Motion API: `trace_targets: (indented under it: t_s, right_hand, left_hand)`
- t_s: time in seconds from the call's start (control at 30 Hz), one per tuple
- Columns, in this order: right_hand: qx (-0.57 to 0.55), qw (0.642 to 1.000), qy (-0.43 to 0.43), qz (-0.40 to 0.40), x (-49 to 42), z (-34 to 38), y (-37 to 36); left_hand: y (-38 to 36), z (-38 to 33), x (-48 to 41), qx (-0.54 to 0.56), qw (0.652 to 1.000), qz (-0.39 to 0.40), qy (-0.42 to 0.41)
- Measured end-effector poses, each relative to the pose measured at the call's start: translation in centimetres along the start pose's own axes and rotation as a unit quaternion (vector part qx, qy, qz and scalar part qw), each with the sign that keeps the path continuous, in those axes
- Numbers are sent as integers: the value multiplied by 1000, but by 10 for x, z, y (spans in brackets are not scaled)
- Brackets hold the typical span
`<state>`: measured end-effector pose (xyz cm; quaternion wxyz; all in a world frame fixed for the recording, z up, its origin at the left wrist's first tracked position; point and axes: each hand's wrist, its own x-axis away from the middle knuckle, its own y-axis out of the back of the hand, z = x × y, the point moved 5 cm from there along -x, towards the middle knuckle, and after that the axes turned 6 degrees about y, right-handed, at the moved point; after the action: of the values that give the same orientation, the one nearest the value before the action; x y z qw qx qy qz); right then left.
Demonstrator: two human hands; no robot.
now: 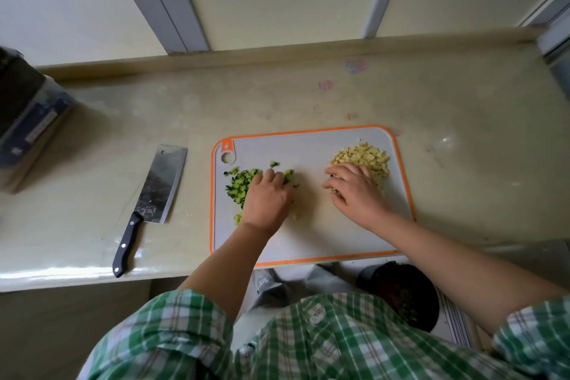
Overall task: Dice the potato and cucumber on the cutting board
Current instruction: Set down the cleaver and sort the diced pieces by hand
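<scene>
Judged nearly done: cucumber [239, 187] in dice on the cutting board's [308, 145] left half, potato [367, 159] in dice at its far right. Spread loosely over the cucumber, the left hand [266, 199]; against the potato, the right hand [354, 191]; nothing gripped. Knife [154, 191] idle left of the board.

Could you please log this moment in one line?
cleaver on counter; left hand on diced cucumber; right hand on diced potato; piles on cutting board

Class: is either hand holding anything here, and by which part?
Nothing is held. The left hand rests on the diced cucumber, the right hand on the diced potato; the knife lies untouched beside the board.
</scene>
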<state>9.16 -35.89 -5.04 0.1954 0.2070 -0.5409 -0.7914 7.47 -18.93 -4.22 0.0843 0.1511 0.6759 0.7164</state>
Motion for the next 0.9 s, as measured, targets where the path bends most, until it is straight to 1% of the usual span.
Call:
trace_targets:
  t_s: [0.07, 0.1, 0.23, 0.27, 0.33, 0.43, 0.53, 0.57, 0.63, 0.73, 0.8, 0.9]
  right_hand:
    - [-7, 1000, -3, 4, 1, -1, 2]
    - [-11, 1000, -4, 7, 2, -2, 3]
    - [-6, 1000, 1, 30, 4, -5, 3]
    - [-5, 999, -1, 34, 5, -6, 2]
    - [-11, 999, -8, 39, 5, -9, 1]
    - [-12, 999, -11, 34, 2, -13, 4]
    - [-14, 1000, -18, 17, -1, -19, 9]
    - [-20, 1000, -20, 6, -1, -21, 11]
    - [-35, 999, -13, -6, 0, -24, 14]
    - [-48, 999, 13, 1, 4, -28, 14]
    - [-50, 998, 19, 16, 5, -31, 14]
    - [-44, 998, 21, 46, 6, -36, 13]
  left_hand:
    - [2, 9, 2, 12, 1000, -9, 25]
    - [3, 10, 2, 27, 999, -15, 23]
    - [3, -10, -1, 111, 991, 5, -72]
    - [2, -17, -1, 113, 989, 15, -98]
    - [-1, -29, 2, 82, 987, 17, -135]
    - [-5, -23, 3, 60, 992, -13, -106]
    - [-7, -4, 2, 33, 998, -47, -29]
    - [-5, -1, 0, 48, 998, -43, -1]
    - [-2, -4, -8, 95, 995, -23, 29]
    - [1, -27, -20, 150, 989, 2, 12]
    - [-1, -46, -27, 156, 987, 23, 12]
    - [-3, -62, -36, 150, 985, 48, 69]
